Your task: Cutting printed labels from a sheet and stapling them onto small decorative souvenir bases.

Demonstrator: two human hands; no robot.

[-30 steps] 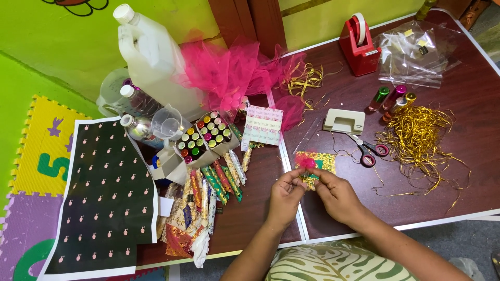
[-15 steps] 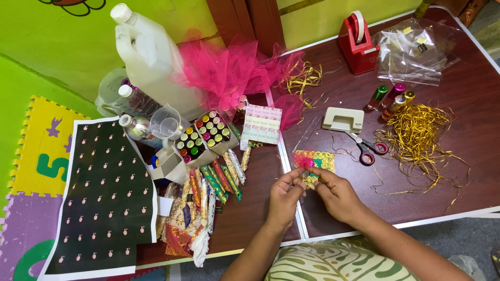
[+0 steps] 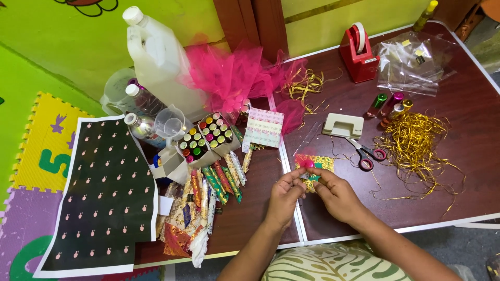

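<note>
My left hand [image 3: 285, 193] and my right hand [image 3: 334, 193] meet above the brown table [image 3: 469, 135], both pinching a small craft piece [image 3: 307, 166] of pink net with a round pink bead on top. Just behind the fingers lies a small patterned paper square [image 3: 322, 163] in yellow, green and pink. The fingertips hide the lower part of the craft piece. Red-handled scissors [image 3: 366, 154] lie right of my right hand, near a beige hole punch [image 3: 343, 125].
A pile of gold thread [image 3: 416, 140] lies at the right. Pink tulle [image 3: 234, 78], a white jug [image 3: 156, 57], boxes of small bottles [image 3: 205, 136] and wrapped sticks [image 3: 219, 179] crowd the left. A red tape dispenser [image 3: 358, 52] and plastic bags [image 3: 414, 62] stand at the back. Dark patterned paper [image 3: 99, 198] overhangs the left edge.
Both hands have stayed at the same spot with small finger movements on the pink piece. Nothing else has moved.
</note>
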